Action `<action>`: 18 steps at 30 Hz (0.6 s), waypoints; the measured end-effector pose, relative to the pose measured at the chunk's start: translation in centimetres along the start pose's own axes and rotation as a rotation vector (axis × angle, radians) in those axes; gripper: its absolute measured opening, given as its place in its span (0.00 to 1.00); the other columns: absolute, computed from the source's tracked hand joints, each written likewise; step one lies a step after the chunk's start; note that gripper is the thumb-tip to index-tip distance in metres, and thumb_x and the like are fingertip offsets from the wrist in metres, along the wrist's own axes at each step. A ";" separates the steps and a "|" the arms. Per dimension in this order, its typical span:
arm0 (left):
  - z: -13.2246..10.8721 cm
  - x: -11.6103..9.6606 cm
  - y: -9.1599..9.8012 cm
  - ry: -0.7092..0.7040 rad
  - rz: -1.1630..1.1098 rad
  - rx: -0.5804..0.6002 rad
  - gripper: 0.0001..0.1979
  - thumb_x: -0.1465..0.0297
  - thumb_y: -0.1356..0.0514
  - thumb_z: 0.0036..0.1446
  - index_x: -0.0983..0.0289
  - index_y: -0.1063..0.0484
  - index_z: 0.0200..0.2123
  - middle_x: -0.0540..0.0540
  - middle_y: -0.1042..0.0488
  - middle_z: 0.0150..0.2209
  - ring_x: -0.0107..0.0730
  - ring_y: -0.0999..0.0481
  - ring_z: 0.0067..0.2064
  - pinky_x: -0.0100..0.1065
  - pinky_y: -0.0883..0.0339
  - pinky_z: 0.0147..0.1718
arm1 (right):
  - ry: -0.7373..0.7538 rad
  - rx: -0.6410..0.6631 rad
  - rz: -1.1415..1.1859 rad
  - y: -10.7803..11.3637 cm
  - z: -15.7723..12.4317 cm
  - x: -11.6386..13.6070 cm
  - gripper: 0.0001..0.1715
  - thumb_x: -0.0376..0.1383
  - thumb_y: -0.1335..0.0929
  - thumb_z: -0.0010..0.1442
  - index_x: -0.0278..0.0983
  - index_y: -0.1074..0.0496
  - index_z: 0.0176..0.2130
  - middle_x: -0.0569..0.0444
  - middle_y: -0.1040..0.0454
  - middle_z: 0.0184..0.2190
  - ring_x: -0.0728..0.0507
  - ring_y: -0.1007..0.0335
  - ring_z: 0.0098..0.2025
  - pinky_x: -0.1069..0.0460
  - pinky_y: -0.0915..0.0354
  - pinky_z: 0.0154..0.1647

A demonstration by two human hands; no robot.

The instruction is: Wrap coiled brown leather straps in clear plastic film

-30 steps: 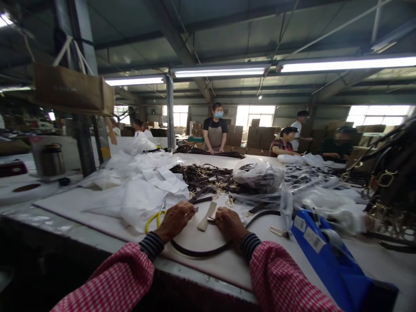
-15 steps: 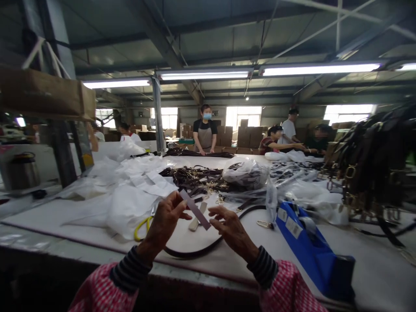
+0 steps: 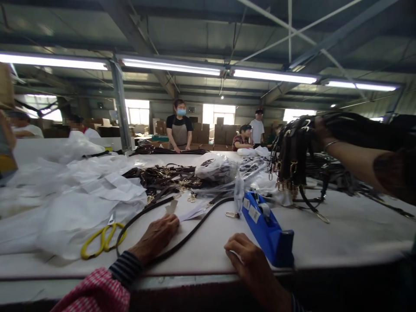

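Observation:
My left hand [image 3: 159, 236] rests low over the table, fingers bent down and closed. Its fingertips are hidden, and what they hold, if anything, does not show. Just past them lie a small grey-beige strip [image 3: 171, 206] and some white paper strips [image 3: 196, 212]. A dark strap [image 3: 198, 229] curves across the table and passes by my left hand. My right hand [image 3: 248, 258] is at the table's front edge, its fingers curled in, nothing visible in them. Beside it stands a blue tape dispenser [image 3: 268, 234]. Yellow-handled scissors [image 3: 104, 240] lie left of my left hand.
White wrapping sheets [image 3: 87, 208] cover the left side. Dark straps with gold clasps [image 3: 175, 177] and a plastic-bagged bundle [image 3: 216, 168] lie farther back. From the right, another person's arm [image 3: 355, 158] holds a bundle of hanging straps [image 3: 294, 160]. A masked person [image 3: 179, 130] stands across the table.
My view has turned right. Both hands have dropped from mid-air and moved apart; the purplish strip my left hand held is no longer visible. Another person's arm has appeared at the right.

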State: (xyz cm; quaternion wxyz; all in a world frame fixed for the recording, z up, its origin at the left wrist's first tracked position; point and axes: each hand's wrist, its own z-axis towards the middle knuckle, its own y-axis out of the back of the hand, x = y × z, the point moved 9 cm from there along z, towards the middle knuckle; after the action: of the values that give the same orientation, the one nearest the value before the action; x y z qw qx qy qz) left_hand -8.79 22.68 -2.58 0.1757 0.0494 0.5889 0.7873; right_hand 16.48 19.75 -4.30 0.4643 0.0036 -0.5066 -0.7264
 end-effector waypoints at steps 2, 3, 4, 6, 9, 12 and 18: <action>-0.2 -0.5 0.1 0.016 0.035 0.004 0.16 0.79 0.53 0.67 0.63 0.26 0.41 0.61 0.22 0.44 0.42 0.22 0.48 0.40 0.27 0.47 | -0.031 0.019 -0.027 0.2 -0.3 -0.4 0.12 0.25 0.34 0.68 0.39 0.25 0.37 0.53 0.24 0.40 0.42 0.27 0.46 0.48 0.31 0.48; -0.3 -1.1 0.4 0.025 0.050 -0.004 0.17 0.79 0.54 0.68 0.63 0.26 0.44 0.61 0.22 0.47 0.44 0.24 0.51 0.41 0.28 0.50 | -0.050 0.025 -0.049 0.4 -0.3 -0.7 0.11 0.25 0.34 0.68 0.39 0.25 0.38 0.53 0.24 0.40 0.42 0.27 0.47 0.48 0.31 0.49; -0.4 -1.8 0.6 0.033 0.059 -0.004 0.17 0.78 0.54 0.69 0.63 0.26 0.45 0.61 0.23 0.48 0.44 0.24 0.53 0.43 0.28 0.51 | -0.071 0.027 -0.076 0.5 0.0 -1.1 0.11 0.26 0.34 0.68 0.39 0.25 0.39 0.53 0.23 0.41 0.42 0.27 0.48 0.47 0.31 0.50; -0.5 -3.5 0.3 0.041 0.058 0.050 0.14 0.72 0.51 0.72 0.61 0.26 0.46 0.59 0.22 0.47 0.45 0.23 0.52 0.43 0.28 0.50 | -0.096 0.014 -0.155 0.8 1.2 -1.7 0.10 0.26 0.34 0.68 0.38 0.25 0.43 0.51 0.23 0.45 0.41 0.27 0.51 0.47 0.31 0.54; -0.5 -5.1 -1.9 0.031 0.074 0.156 0.10 0.69 0.46 0.70 0.61 0.25 0.48 0.57 0.21 0.45 0.45 0.21 0.48 0.44 0.27 0.47 | -0.090 0.032 -0.402 0.5 4.2 -2.7 0.16 0.23 0.37 0.67 0.37 0.26 0.47 0.48 0.23 0.50 0.40 0.27 0.54 0.48 0.29 0.54; -0.3 -4.7 -3.4 -0.049 0.142 0.111 0.20 0.80 0.51 0.66 0.63 0.27 0.55 0.60 0.21 0.48 0.43 0.21 0.50 0.42 0.28 0.49 | -0.118 0.081 -0.592 -0.6 7.0 -4.6 0.20 0.19 0.40 0.64 0.34 0.26 0.46 0.44 0.23 0.48 0.39 0.24 0.48 0.48 0.27 0.43; 0.0 -0.1 -2.5 0.031 0.281 0.087 0.24 0.84 0.55 0.64 0.63 0.23 0.50 0.61 0.21 0.46 0.49 0.21 0.49 0.47 0.28 0.46 | -0.137 0.027 -0.633 -1.1 9.1 -7.0 0.22 0.19 0.38 0.63 0.36 0.23 0.48 0.41 0.22 0.50 0.34 0.25 0.52 0.42 0.28 0.49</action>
State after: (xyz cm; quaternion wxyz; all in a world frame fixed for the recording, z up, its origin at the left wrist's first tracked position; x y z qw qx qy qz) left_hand -8.10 23.29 -4.95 0.0522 0.1268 0.6126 0.7784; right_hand 15.36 31.19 -3.94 0.1801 0.1183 -0.5202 -0.8264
